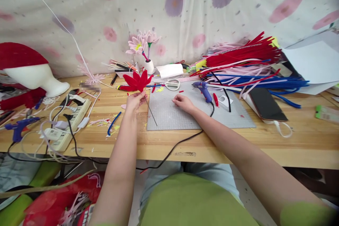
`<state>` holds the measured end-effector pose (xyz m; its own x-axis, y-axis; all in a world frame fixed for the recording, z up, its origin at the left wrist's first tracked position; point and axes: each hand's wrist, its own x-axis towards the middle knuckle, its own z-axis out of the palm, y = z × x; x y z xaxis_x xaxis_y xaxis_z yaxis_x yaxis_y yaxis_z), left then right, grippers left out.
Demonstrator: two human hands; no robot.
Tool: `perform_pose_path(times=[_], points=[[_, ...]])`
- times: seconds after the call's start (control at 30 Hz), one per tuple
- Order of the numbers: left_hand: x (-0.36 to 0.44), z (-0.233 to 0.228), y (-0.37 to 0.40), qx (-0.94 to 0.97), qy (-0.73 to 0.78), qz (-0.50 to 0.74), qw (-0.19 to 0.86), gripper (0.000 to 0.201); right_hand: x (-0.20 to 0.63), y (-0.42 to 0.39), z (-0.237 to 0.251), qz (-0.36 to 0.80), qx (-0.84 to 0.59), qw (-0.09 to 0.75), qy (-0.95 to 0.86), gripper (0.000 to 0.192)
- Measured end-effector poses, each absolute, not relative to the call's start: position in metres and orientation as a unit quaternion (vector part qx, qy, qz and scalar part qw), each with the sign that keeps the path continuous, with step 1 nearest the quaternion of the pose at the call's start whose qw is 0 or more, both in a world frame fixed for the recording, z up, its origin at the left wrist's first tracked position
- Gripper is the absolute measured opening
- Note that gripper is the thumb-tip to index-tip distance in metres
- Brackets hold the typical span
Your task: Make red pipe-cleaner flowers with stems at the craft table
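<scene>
My left hand (137, 101) is closed around the base of a red pipe-cleaner flower (137, 80), whose petals spread upward. Below my fingers, its thin dark wire stem (152, 113) slants down over the left part of a grey cutting mat (172, 116). Over the middle of that mat is my right hand (183, 103), thumb and fingers drawn together in a pinch; whatever may be between the fingertips is too small to make out. A blue glue gun (202, 90) lies on the mat to the right of it, near a small red fuzzy piece (215, 99).
White-handled scissors (172, 84) lie at the mat's back edge. Bundled red, pink and blue pipe cleaners (243, 58) fill the back right, beside a phone (267, 104). A power strip (71, 122) and second glue gun (19, 129) are left. A black cord (172, 151) crosses the table's front.
</scene>
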<state>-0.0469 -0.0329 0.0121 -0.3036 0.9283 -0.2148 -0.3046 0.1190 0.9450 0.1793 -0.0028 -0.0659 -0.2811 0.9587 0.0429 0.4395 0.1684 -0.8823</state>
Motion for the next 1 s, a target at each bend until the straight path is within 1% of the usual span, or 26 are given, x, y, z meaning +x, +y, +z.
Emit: perform_pose_path(times=[0.17, 0.37, 0.5, 0.63, 0.7, 0.77, 0.83, 0.9, 1.0], points=[[-0.029, -0.011, -0.034, 0.27, 0.535, 0.571, 0.562, 0.012, 0.178, -0.009, -0.074, 0.368, -0.502, 0.341, -0.704, 0.019], [-0.026, -0.014, -0.02, 0.254, 0.514, 0.602, 0.556, 0.019, 0.174, -0.007, -0.064, 0.394, -0.533, 0.324, -0.674, 0.017], [-0.022, -0.011, -0.005, 0.234, 0.503, 0.635, 0.539, 0.023, 0.168, -0.005, -0.034, 0.347, -0.582, 0.267, -0.685, 0.016], [-0.014, -0.017, -0.001, 0.224, 0.505, 0.663, 0.504, 0.028, 0.174, -0.001, 0.02, 0.31, -0.559, 0.214, -0.739, 0.023], [-0.01, -0.022, -0.005, 0.224, 0.497, 0.665, 0.51, 0.029, 0.191, 0.004, 0.05, 0.301, -0.544, 0.198, -0.758, 0.025], [-0.007, -0.027, -0.011, 0.22, 0.487, 0.654, 0.535, 0.029, 0.218, 0.014, 0.076, 0.303, -0.541, 0.189, -0.762, 0.021], [-0.004, -0.029, -0.017, 0.208, 0.482, 0.644, 0.557, 0.028, 0.252, 0.028, 0.093, 0.284, -0.562, 0.176, -0.757, 0.021], [-0.003, -0.03, -0.021, 0.188, 0.482, 0.644, 0.564, 0.027, 0.288, 0.042, 0.096, 0.249, -0.595, 0.148, -0.75, 0.023], [-0.001, -0.029, -0.024, 0.17, 0.476, 0.655, 0.561, 0.024, 0.331, 0.059, 0.078, 0.205, -0.667, 0.1, -0.709, 0.024]])
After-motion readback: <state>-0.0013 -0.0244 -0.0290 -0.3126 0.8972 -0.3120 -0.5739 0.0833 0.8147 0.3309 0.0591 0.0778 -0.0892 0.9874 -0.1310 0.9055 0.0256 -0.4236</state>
